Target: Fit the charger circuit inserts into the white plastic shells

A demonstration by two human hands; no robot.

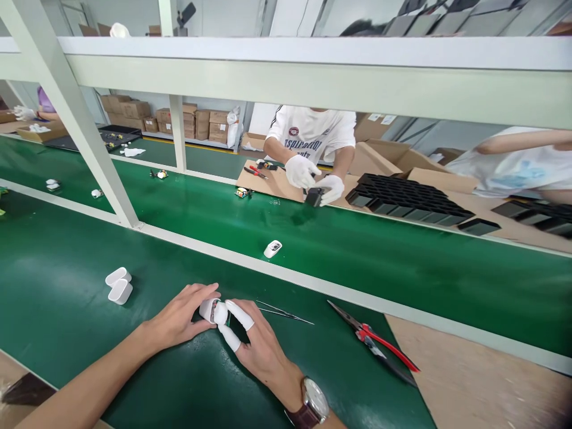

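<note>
Between my two hands, just over the green table, is a small white plastic housing (208, 310) with an open end. My left hand (185, 316) is closed around its outside. At that open end, my right hand (254, 336) pinches a rounded white part (220, 313) between thumb and finger, both in white finger cots. A sliver of green board shows beside that part; its inside is mostly hidden. Metal tweezers (286, 313) lie just beyond my right hand. Farther right rest long-nose pliers (373, 342) with red and black handles. Two white oval shells (120, 291) stand left of my left hand.
A pale rail (250, 266) separates my table from a green belt bearing a white device (272, 249) and small assemblies. Across it, a gloved co-worker (313, 179) holds a black part beside rows of black cases (406, 199). A frame post (84, 119) rises at left; brown board (482, 369) lies right.
</note>
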